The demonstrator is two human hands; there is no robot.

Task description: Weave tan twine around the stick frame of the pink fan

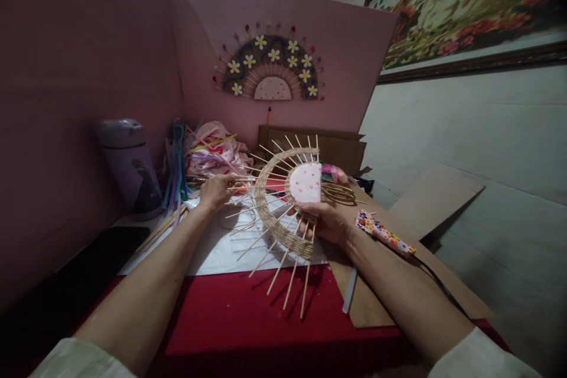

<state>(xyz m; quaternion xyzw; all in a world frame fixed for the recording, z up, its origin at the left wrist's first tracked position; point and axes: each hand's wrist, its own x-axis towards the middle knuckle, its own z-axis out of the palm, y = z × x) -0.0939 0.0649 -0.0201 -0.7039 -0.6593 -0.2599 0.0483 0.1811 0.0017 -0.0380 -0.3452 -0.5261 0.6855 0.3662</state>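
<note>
A half-round woven fan [271, 212] of thin wooden sticks and twine is held up over the table, its straight side towards the right. At its centre sits a pale pink half-disc [306, 182] with red spots. My right hand [326, 221] is closed around the fan's inner part near the half-disc, with some fingers hidden behind the sticks. On the other side, my left hand [217, 191] pinches the outer end of a stick. Bare stick ends stick out beyond the twine band.
A finished flower-decked fan [272, 65] hangs on the pink panel. A purple bottle [130, 168], coloured strips [175, 159] and crumpled pink cloth [219, 147] stand at back left. A flower-patterned glue gun [384, 233] lies on cardboard [370, 301] at right. Red cloth [212, 313] covers the table.
</note>
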